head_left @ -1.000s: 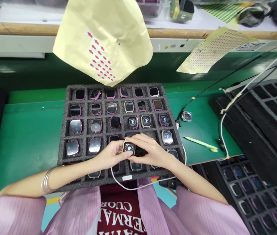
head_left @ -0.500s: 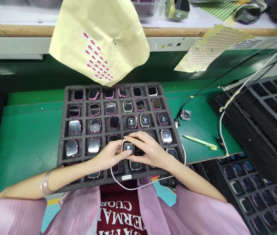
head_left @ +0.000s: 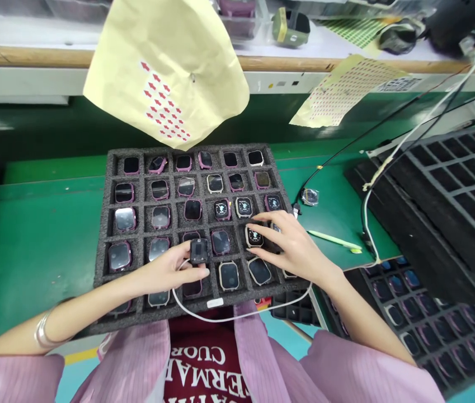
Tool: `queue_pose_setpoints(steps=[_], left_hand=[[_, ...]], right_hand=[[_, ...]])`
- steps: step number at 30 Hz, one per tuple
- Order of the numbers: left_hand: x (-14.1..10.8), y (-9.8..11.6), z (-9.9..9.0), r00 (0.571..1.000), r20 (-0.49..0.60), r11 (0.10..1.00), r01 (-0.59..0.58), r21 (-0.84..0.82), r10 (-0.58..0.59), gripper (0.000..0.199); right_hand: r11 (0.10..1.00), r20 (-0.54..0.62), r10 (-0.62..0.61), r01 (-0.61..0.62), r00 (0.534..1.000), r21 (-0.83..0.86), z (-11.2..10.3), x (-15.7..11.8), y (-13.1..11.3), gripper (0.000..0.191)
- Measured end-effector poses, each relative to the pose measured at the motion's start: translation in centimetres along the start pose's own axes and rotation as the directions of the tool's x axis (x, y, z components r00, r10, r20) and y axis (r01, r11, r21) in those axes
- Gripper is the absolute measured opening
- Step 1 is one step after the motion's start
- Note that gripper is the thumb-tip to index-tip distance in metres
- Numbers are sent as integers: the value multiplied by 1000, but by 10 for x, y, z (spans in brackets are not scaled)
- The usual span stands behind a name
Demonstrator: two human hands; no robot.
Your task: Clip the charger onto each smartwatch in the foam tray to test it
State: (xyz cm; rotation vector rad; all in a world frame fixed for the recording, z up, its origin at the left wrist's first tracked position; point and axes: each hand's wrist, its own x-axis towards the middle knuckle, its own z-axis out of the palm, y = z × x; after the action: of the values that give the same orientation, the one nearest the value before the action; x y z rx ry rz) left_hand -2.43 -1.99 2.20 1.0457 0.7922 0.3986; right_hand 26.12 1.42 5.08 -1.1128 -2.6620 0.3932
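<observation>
Pinching lit watch in dark tray with right hand; gripping black block with left hand (apart, left and nearer).

The left forearm extends from eight o'clock; the left hand points towards three, thumb lowest, fingers curled in a pinch. The right forearm slants in from four, the right hand's fingers bent, parted and aimed near ten.

Head camera, near, looking down over tray.
</observation>
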Motion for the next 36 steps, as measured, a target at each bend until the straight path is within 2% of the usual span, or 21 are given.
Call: queue_pose_setpoints(steps=[3, 5, 7, 9, 11, 13, 15, 18, 21, 27, 36], left_hand=[[-2, -1, -1, 999, -9, 999, 36, -13, -36, 37], [-2, -3, -3, 1000, -10, 999, 21, -25, -21, 38], [-3, -4, -5, 1000, -16, 999, -2, -39, 1, 36], [-3, -5, -8, 1000, -18, 998, -25, -59, 24, 33], [-2, -7, -10, 999, -19, 996, -41, -75, 39, 33], [0, -9, -10, 999, -13, 995, -51, -82, 50, 37], [2, -12, -10, 998, -15, 994, -65, -85, 64, 42], [2, -17, -8, 994, -64, 993, -93, -73, 88, 46], [1, -18, -5, 984, -149, 994, -100, -37, 94, 41], [1, -11, -1, 971, -221, 994, -101, -42, 89, 39], [6, 4, -5, 978, -202, 994, -70, -79, 53, 41]], right_hand=[[997, 83, -68, 71, 994, -31, 9, 25, -19, 32], [992, 176, -77, 93, 981, -88, 17, 40, -27, 35], [986, 210, -73, 102, 975, -130, 22, 48, -29, 34], [988, 169, -74, 95, 983, -122, 22, 50, -28, 34], [997, 41, -67, 68, 997, -44, 18, 48, -28, 33], [995, -120, -45, 55, 992, 83, 14, 47, -33, 34], [980, -189, -58, 93, 980, 178, 14, 47, -44, 35], [970, -118, -143, 163, 983, 179, 26, 52, -62, 37], [972, -80, -184, 193, 980, 135, 39, 56, -69, 38], [967, -100, -208, 220, 973, 130, 47, 60, -60, 36], [930, -191, -251, 291, 949, 224, 55, 69, -41, 41]])
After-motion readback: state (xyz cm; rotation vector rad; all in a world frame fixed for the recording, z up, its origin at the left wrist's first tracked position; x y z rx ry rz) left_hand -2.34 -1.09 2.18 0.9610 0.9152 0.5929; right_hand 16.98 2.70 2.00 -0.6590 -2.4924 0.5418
